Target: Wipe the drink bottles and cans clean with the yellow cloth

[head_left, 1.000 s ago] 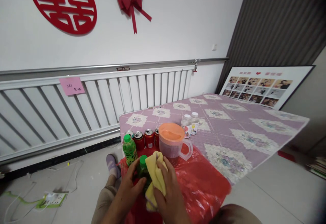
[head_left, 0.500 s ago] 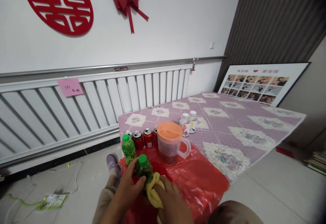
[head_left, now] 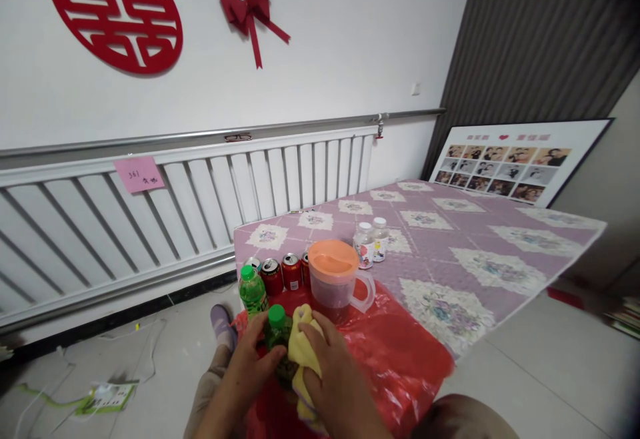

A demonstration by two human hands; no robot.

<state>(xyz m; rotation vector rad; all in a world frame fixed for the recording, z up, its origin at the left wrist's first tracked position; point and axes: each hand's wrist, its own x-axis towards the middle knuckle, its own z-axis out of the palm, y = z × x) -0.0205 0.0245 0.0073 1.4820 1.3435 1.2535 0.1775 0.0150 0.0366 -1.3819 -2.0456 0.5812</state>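
Observation:
My left hand is wrapped round a green-capped plastic bottle, holding it upright over the red plastic bag. In my right hand is a bunched yellow cloth, against the bottle's right side. A second green-capped bottle stands just behind my left hand. Beyond my hands, a clear pitcher with an orange lid rests on the bag. The lower part of the held bottle is partly hidden by my fingers and the cloth.
Several drink cans stand in a row left of the pitcher. Two white-capped clear bottles are behind it on the floral tablecloth. A white radiator runs along the wall. A power strip with cables lies on the floor.
The yellow cloth and my right hand have moved up along the bottle's side. The held bottle has shifted slightly left with my left hand still round it.

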